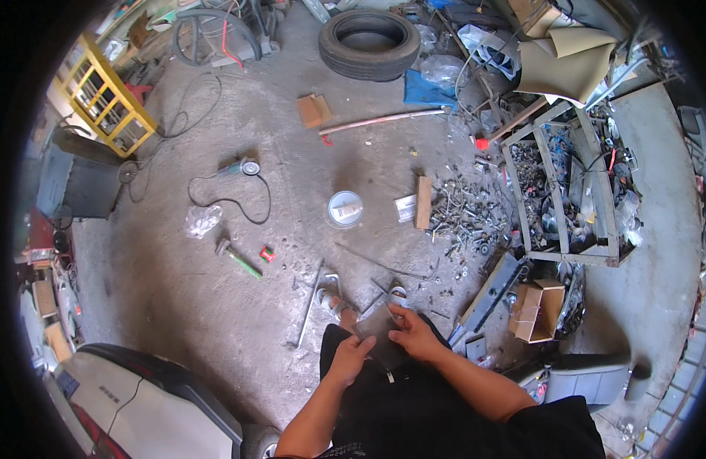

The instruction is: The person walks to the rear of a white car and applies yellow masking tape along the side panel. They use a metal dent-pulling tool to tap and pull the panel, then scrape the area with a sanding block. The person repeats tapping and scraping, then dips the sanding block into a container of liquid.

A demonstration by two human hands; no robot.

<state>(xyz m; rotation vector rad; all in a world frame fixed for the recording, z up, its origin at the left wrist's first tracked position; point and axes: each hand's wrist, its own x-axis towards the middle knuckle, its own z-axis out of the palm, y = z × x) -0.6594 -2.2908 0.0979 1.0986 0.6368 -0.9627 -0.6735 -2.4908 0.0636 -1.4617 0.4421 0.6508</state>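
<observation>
A flat, dark grey rectangular sheet or pouch (381, 338) lies between both hands, in front of the black clothing. On its left edge my left hand (351, 357) grips it, thumb on top. My right hand (415, 337) pinches its upper right side. Sandalled feet show just beyond. Farther off stands a round tin with a pale lid (345, 201) and a white tube (347, 211) lying on it. An angle grinder (247, 167) with its dark cord rests on the floor to the left, and nearer is a hammer with a green handle (244, 263).
A wooden block (423, 202) lies beside scattered bolts and nuts (473, 224). Right of them is a metal frame (559, 189) over more small parts. A cardboard box (536, 312) stands nearer. At the back lies a tyre (369, 46); a white car (141, 407) occupies the lower left.
</observation>
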